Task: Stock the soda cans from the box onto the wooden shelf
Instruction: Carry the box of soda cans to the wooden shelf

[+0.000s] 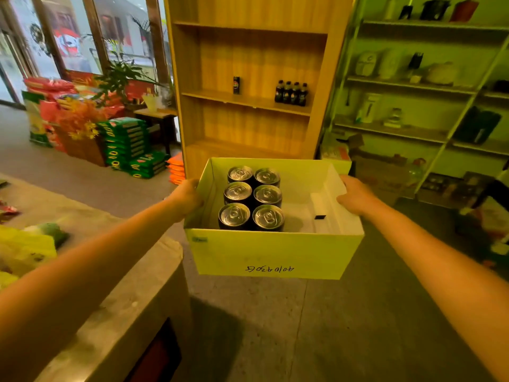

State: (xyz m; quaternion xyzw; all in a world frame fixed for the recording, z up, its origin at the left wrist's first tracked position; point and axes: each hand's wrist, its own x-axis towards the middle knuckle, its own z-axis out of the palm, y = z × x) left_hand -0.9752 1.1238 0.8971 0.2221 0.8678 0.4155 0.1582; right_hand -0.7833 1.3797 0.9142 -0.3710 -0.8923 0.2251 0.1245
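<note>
I've got the cardboard box (pixel 272 252) gripped by left hand (pixel 187 195) and right hand (pixel 355 195), facing the wooden shelf (pixel 248 100). Six soda cans (pixel 253 198) inside; one can (pixel 236 85) shelved, so barely started.

Box (pixel 272 252): matt cardboard. Cans (pixel 252 199): shiny metal tops. Shelf (pixel 248 102): smooth wood-grain. Floor (pixel 303 326): speckled stone.

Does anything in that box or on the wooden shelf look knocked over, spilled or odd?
Nothing spilled or tipped. The six cans stand upright in two neat rows, crowded to the left of the box. A small black piece lies loose on its right. On the shelf, one can and four bottles stand upright.
</note>
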